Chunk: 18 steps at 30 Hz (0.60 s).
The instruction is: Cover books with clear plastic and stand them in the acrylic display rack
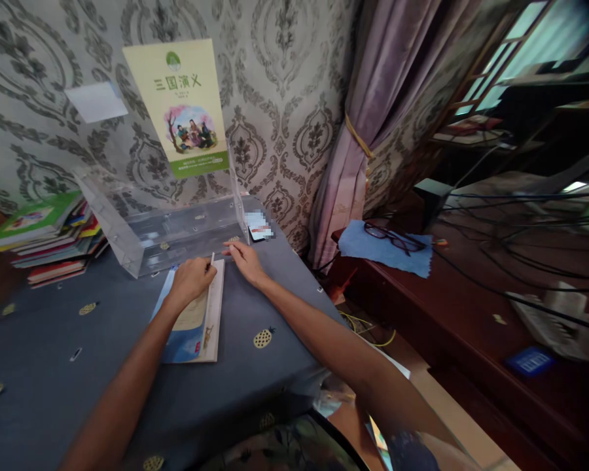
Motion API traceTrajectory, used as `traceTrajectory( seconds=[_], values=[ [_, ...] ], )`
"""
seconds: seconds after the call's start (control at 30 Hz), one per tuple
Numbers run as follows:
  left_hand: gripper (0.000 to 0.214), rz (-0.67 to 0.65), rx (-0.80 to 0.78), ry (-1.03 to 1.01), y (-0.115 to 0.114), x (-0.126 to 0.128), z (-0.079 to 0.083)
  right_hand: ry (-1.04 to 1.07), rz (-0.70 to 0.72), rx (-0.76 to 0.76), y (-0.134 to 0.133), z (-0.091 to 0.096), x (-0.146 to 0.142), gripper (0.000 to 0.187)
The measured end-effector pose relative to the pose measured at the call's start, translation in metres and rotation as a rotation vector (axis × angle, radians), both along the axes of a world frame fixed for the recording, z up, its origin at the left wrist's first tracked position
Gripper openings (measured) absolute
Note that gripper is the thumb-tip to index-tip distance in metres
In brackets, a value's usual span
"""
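Observation:
A book (pixel 191 337) with a blue and tan cover lies flat on the cloth-covered table. My left hand (pixel 192 280) rests on its upper part, fingers curled. At its fingertips a thin white strip (pixel 213 258) sticks up; whether it belongs to the book cannot be made out. Just right of the book's far end, my right hand (pixel 246 261) has its fingers stretched leftward and slightly apart, with nothing visible in them. Beyond both hands stands a clear plastic rack (pixel 191 222). A yellow-green book (pixel 191 124) appears upright above the rack's back, against the wall.
A stack of books (pixel 53 239) is on the table's left. Behind my right hand lies a phone (pixel 259 229), partly blurred. To the right, a dark red desk (pixel 451 314) holds glasses (pixel 392 237) on a blue cloth (pixel 353 243), plus several black cables (pixel 525 245). A purple curtain (pixel 373 85) hangs between.

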State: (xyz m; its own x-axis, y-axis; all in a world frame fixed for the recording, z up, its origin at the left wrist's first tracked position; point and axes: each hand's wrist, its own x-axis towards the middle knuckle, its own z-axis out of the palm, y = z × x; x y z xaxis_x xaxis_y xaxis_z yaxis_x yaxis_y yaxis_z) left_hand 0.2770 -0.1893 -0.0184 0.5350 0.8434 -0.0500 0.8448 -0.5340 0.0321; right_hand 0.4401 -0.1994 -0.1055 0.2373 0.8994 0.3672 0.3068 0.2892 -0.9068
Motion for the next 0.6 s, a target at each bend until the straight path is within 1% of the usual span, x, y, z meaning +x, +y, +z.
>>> traceTrajectory(
  seconds=[0.2,0.3,0.4,0.47,0.6],
  values=[
    [0.041,0.030,0.063,0.048,-0.013,0.007,-0.004,-0.241,0.037,0.070,-0.013,0.008,-0.005,0.032],
    [0.044,0.024,0.092,0.072,-0.017,0.010,-0.006,-0.366,0.025,0.078,-0.016,0.008,-0.007,0.033],
    [0.045,0.001,0.114,0.092,-0.018,0.012,-0.011,-0.423,0.002,0.079,-0.018,0.009,-0.008,0.034],
    [0.044,-0.012,0.130,0.097,-0.020,0.013,-0.015,-0.469,0.018,0.043,-0.019,0.010,-0.008,0.033],
    [0.042,-0.025,0.149,0.075,-0.024,0.014,-0.019,-0.626,0.056,-0.095,-0.021,0.017,-0.010,0.032]
  ],
)
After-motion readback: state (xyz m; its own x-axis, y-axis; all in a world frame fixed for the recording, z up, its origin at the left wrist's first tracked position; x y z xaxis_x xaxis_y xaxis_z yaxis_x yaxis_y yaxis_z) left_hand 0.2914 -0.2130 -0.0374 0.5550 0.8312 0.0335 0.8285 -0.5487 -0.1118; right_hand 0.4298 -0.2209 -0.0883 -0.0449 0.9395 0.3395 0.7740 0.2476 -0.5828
